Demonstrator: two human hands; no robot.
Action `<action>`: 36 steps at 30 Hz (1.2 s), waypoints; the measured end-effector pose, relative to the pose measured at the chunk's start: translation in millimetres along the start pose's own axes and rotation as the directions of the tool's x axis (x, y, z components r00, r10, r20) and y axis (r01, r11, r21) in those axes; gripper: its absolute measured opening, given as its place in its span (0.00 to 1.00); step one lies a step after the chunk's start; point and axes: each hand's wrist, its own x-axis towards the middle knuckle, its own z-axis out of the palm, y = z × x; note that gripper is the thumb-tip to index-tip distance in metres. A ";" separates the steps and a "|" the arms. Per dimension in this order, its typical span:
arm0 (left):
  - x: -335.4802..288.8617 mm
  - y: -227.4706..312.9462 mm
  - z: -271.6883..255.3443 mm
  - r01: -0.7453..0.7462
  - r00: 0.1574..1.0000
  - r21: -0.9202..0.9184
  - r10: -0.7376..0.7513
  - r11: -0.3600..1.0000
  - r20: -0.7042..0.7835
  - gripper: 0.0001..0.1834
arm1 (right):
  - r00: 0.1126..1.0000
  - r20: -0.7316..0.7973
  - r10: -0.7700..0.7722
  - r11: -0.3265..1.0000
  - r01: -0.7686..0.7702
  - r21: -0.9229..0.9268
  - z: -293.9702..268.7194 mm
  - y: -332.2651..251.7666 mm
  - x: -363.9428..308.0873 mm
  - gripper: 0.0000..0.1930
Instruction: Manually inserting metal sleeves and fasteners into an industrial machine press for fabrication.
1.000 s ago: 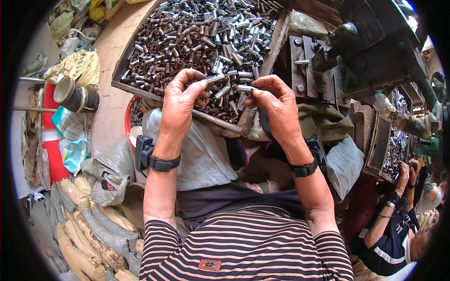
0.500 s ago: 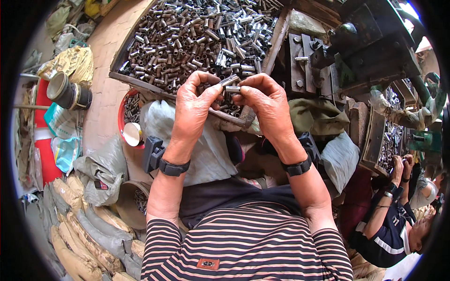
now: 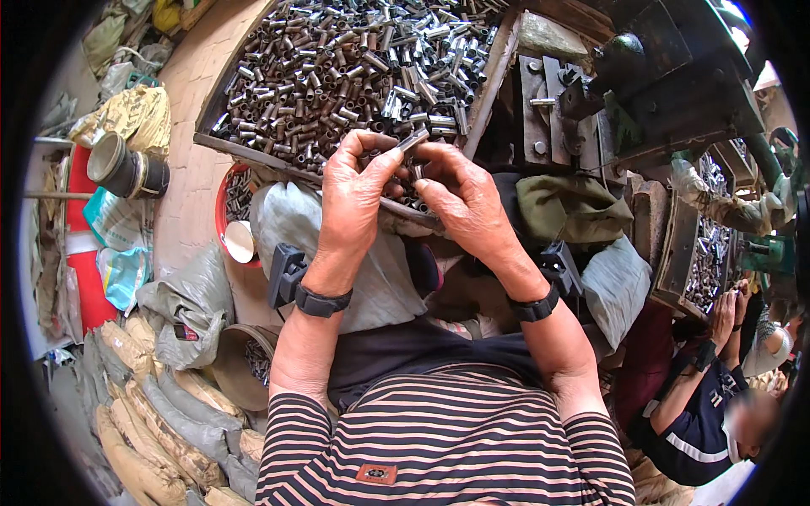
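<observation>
My left hand [image 3: 359, 190] is closed in a pinch around a shiny metal tube [image 3: 413, 139], which tilts up to the right from the thumb and fingertips. Close beside it, my right hand [image 3: 468, 202] has its thumb and curled fingers closed around a short metal tube [image 3: 417, 171], mostly hidden by the fingers. Both hands hover over the near edge of a wooden tray [image 3: 257, 158] heaped with small metal tubes [image 3: 337, 84]. The tubes on its left are mostly brownish, those on its right brighter silver.
A red-rimmed basin [image 3: 221, 207] with tubes and a white cup [image 3: 240, 242] stands left of the tray. A bucket [image 3: 240, 371] holds more pieces. Dark machinery [image 3: 666, 76] rises at right; a co-worker [image 3: 700, 413] sits below it. Filled sacks [image 3: 160, 422] lie lower left.
My right hand has shifted slightly down, and its tube has turned from lying crosswise to pointing more end-on. My left hand keeps its tube. The co-worker's hands have moved slightly down.
</observation>
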 end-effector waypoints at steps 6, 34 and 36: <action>0.3 2.3 1.4 -0.045 0.999 0.201 0.046 0.978 0.001 0.05 | 0.994 -0.038 0.101 0.960 -0.087 0.266 -13.8 1.0 4.5 0.06; 41.4 26.3 -19.2 -0.115 0.993 0.474 0.098 0.873 0.060 0.07 | 0.986 -0.095 0.135 0.952 -0.103 0.289 -19.4 7.3 21.4 0.05; 62.1 31.6 -19.9 -0.446 0.876 0.738 0.416 0.506 0.244 0.07 | 0.985 -0.052 0.162 0.931 -0.136 0.340 -24.1 9.8 21.7 0.06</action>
